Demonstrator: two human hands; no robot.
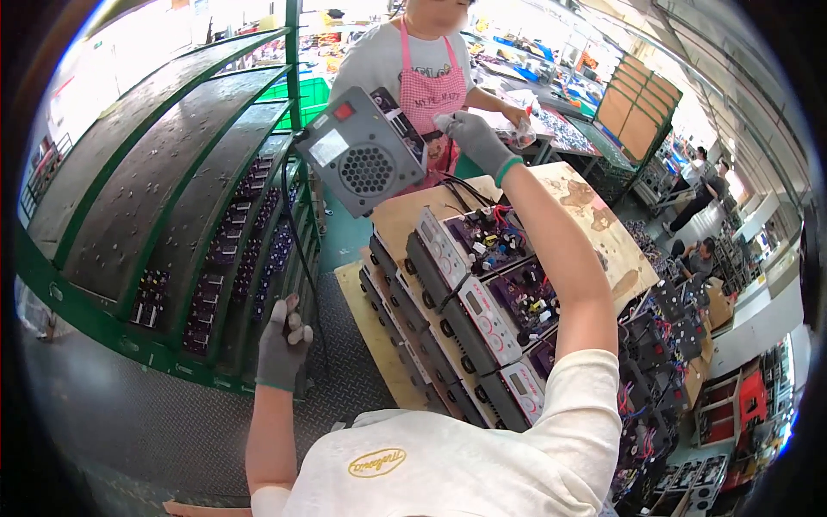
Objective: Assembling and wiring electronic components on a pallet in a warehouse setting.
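A grey metal electronic unit (357, 159) hangs tilted above the far left of the stack, its back panel showing a round honeycomb fan grille and a red switch. My right hand (476, 145), in a grey glove, reaches out and is closed at the unit's upper right edge; the exact grip is partly hidden. From the unit's left side a black power cord (289, 202) drops toward the floor. Lower left, my left hand (287, 343), also gloved, is raised with fingers apart and slightly bent. Nothing shows in it, and the cord passes just to its right.
Units with open tops and exposed circuit boards (524, 297) stand in tiers between wooden boards (379, 332). A green rack (142, 185) holding circuit boards is at left. Beyond the stack stands a person in a pink apron (431, 95), a hand at a clear plastic bag (523, 131).
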